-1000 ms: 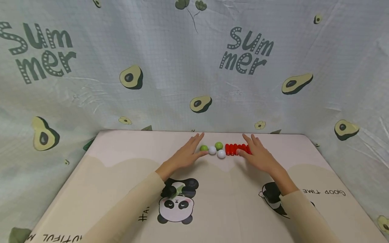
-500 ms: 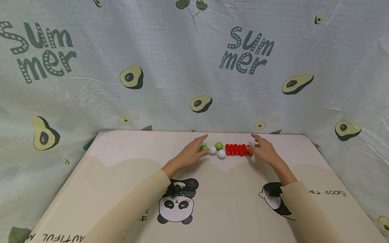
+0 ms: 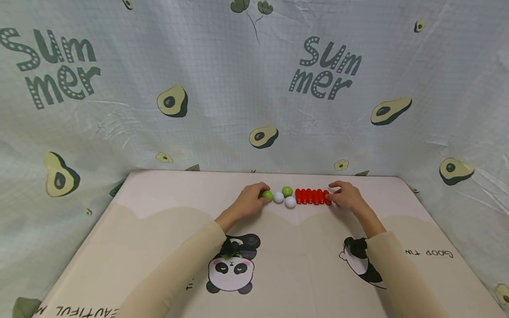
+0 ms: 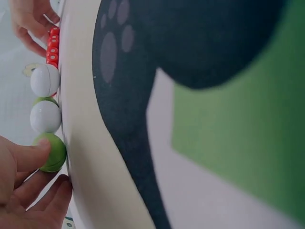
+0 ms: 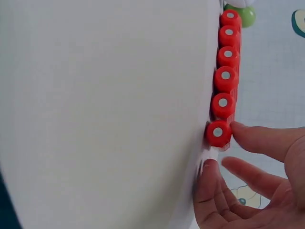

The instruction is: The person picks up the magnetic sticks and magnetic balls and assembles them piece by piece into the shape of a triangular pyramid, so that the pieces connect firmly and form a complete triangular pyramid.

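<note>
My left hand (image 3: 248, 201) is at a green ball (image 4: 56, 153), with its thumb on the near side and fingers curled behind it. Beside that ball sit two white balls (image 4: 46, 117) and a second green ball (image 3: 287, 191). Several short red rods (image 3: 309, 196) lie side by side in a row, right of the balls, each with a pale dot on its end. My right hand (image 3: 347, 196) is at the right end of this row. In the right wrist view its thumb touches the last red rod (image 5: 218, 133), while the other fingers stay a little apart from it.
The balls and rods lie near the far edge of a table (image 3: 302, 265) with a panda-printed cover. Behind it hangs a pale curtain (image 3: 214, 88) printed with avocados and lettering, which also runs along both sides.
My left hand has moved right and its fingers have closed on the leftmost green ball. My right hand has drawn back from over the rods to the row's right end.
</note>
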Action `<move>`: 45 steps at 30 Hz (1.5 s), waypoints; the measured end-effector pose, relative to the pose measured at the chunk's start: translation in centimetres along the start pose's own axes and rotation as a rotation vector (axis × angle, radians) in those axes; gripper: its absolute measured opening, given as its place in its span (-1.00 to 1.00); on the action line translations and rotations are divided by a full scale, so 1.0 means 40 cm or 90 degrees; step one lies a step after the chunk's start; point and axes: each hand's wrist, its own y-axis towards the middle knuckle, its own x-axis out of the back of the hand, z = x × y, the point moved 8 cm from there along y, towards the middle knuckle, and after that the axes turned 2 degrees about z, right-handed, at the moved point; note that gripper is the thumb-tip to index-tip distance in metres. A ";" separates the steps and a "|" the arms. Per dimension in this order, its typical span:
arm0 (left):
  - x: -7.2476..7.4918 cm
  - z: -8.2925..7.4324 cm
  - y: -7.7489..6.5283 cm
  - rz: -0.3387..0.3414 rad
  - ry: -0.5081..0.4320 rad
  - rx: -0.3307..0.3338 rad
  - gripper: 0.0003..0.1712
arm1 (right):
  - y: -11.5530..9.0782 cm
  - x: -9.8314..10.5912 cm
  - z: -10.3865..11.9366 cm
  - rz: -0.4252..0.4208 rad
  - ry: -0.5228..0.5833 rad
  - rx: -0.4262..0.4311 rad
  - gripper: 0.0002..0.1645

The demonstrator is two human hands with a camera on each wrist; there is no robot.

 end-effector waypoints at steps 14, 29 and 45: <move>0.006 0.012 -0.004 -0.023 -0.022 0.023 -0.64 | 0.001 0.002 0.005 0.024 0.015 -0.039 -0.50; 0.045 0.024 -0.061 -0.077 -0.147 0.064 -0.62 | -0.041 0.010 0.002 -0.032 -0.021 -0.052 -0.54; 0.083 0.018 -0.148 -0.092 -0.205 0.082 -0.63 | -0.116 0.013 0.115 -0.041 -0.035 0.058 -0.60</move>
